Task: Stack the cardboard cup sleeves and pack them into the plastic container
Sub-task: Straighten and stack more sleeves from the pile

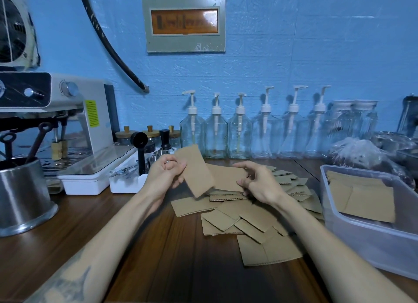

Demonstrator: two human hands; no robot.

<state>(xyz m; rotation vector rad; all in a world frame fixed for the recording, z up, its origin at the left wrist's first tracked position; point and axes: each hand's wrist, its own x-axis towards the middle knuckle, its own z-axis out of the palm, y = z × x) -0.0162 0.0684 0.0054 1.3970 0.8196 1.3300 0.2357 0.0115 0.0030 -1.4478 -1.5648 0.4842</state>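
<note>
loose cup sleeves (239, 216) lie fanned flat over the wood counter (140, 253), mid-frame. left hand (166, 176) pinches one sleeve (195, 171) by its edge, raised & tilted, prob. to bring it over onto the pile. right hand (260, 182) grips a short stack (228, 189) at its right end, fingers curled round it, resting on the heap; looks like it's squaring edges for the next one. plastic container (352, 237) sits just right of the heap, lid off, a few sleeves already flat inside, so near for a short carry. behind: row of pump bottles (239, 130), espresso machine (67, 121) far left, white tray (126, 180) w/ tools beside the left wrist. nothing blocks the way to the tub.
</note>
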